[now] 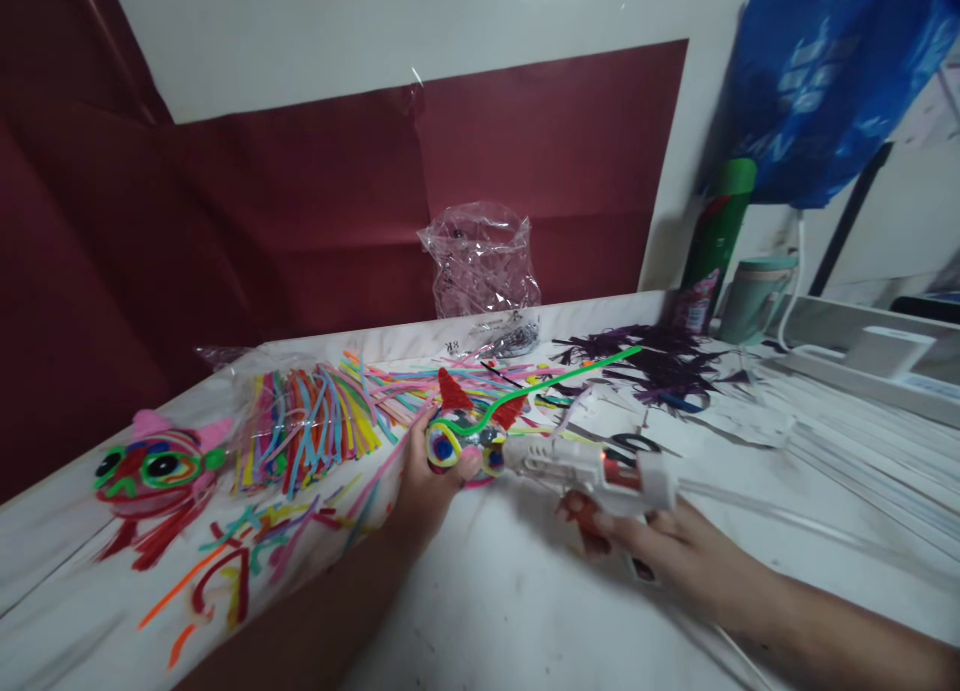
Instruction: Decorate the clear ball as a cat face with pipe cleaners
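Note:
My left hand (431, 481) grips a small animal-face craft (469, 421) with red pointed ears, yellow-and-blue ringed eyes and a pink nose. A long green pipe cleaner (559, 379) curves over its brow and sticks out to the right. My right hand (645, 531) is wrapped around a white hot glue gun (574, 466) with a clear glue stick at its back and a small orange light. The gun's nozzle points at the craft's right-hand eye; whether it touches is too blurred to tell.
At left sits a finished-looking colourful face craft (157, 466). Bundled pipe cleaners (307, 426) lie beside it, with cut pieces (240, 556) in front. Behind are a clear plastic bag (484, 261) and purple shreds (660, 361). Glue sticks (877, 471) and a green cup (756, 301) are at right.

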`<state>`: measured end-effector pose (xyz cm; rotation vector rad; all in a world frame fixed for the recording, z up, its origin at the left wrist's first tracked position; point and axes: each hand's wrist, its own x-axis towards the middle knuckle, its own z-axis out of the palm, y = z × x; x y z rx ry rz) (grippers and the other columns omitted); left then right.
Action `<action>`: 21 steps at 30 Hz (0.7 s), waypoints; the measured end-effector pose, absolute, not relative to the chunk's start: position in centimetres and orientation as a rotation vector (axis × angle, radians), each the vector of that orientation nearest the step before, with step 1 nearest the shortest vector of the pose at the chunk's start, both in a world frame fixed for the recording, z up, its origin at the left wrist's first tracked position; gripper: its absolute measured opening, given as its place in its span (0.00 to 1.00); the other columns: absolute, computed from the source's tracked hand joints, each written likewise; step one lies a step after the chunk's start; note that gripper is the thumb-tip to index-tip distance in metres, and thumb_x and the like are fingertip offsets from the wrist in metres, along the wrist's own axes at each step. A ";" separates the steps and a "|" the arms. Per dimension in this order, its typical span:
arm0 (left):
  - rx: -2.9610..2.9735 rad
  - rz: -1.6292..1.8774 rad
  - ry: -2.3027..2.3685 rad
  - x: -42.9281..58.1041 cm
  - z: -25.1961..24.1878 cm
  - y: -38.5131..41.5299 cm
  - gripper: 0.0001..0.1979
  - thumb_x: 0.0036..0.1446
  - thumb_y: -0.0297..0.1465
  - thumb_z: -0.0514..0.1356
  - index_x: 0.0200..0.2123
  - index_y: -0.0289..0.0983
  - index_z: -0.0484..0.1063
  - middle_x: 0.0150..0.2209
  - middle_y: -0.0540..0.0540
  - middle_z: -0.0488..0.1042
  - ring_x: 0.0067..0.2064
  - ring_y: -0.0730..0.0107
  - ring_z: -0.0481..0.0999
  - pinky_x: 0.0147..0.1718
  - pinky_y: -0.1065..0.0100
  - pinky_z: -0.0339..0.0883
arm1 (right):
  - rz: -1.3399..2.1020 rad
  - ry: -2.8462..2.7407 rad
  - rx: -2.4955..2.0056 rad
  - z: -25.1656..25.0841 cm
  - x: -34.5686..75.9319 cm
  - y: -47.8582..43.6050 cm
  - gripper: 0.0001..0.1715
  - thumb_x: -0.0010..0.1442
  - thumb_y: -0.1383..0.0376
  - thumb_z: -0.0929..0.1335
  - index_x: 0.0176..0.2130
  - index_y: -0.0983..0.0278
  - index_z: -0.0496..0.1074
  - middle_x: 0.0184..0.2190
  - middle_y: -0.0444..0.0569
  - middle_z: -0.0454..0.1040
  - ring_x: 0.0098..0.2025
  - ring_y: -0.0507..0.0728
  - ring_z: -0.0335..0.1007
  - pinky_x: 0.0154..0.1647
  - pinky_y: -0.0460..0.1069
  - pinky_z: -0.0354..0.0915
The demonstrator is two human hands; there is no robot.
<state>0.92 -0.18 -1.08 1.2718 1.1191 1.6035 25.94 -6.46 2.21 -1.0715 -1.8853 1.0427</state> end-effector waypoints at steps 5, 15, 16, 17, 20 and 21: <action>1.214 1.555 1.115 1.1 -0.3 -0.4 0.43 0.40 0.34 0.69 0.60 0.39 0.55 0.51 0.40 0.72 0.50 0.56 0.73 0.50 0.58 0.65 | 1.329 -1.561 -1.054 2.7 27.8 -4.8 0.32 0.52 0.42 0.65 0.25 0.68 0.75 0.25 0.52 0.75 0.25 0.55 0.67 0.26 0.48 0.62; 1.238 1.593 1.165 0.8 -1.0 0.4 0.43 0.41 0.35 0.69 0.59 0.40 0.55 0.49 0.41 0.71 0.50 0.57 0.72 0.50 0.56 0.65 | 1.377 -1.416 -1.545 1.4 34.7 -1.8 0.33 0.48 0.40 0.67 0.21 0.68 0.71 0.17 0.49 0.72 0.18 0.51 0.63 0.19 0.45 0.57; 1.249 1.595 1.156 0.8 -1.0 0.3 0.42 0.41 0.35 0.69 0.59 0.40 0.55 0.49 0.41 0.71 0.51 0.57 0.72 0.50 0.56 0.65 | 1.337 -1.407 -1.598 0.9 35.4 -1.6 0.33 0.49 0.40 0.67 0.21 0.68 0.71 0.16 0.49 0.71 0.18 0.51 0.63 0.19 0.45 0.57; 1.259 1.600 1.147 0.8 -1.1 0.2 0.42 0.41 0.35 0.69 0.59 0.40 0.55 0.49 0.41 0.71 0.51 0.56 0.72 0.50 0.56 0.65 | 1.237 -1.391 -1.683 0.4 36.2 -1.3 0.31 0.49 0.41 0.68 0.22 0.67 0.70 0.15 0.47 0.70 0.17 0.50 0.61 0.18 0.45 0.55; 1.298 1.625 1.113 0.9 -1.0 -0.2 0.42 0.39 0.35 0.70 0.58 0.39 0.57 0.50 0.41 0.71 0.51 0.56 0.72 0.50 0.57 0.66 | 0.829 -1.566 -1.907 -0.7 38.3 -0.6 0.27 0.50 0.46 0.70 0.18 0.65 0.68 0.11 0.44 0.63 0.14 0.49 0.54 0.16 0.47 0.49; 1.316 1.631 1.103 0.9 -1.0 -0.3 0.42 0.38 0.35 0.70 0.58 0.39 0.57 0.50 0.41 0.71 0.51 0.56 0.72 0.49 0.57 0.66 | 0.657 -1.653 -1.935 -0.9 38.8 -0.6 0.26 0.50 0.48 0.70 0.15 0.64 0.66 0.09 0.44 0.62 0.13 0.49 0.53 0.16 0.47 0.49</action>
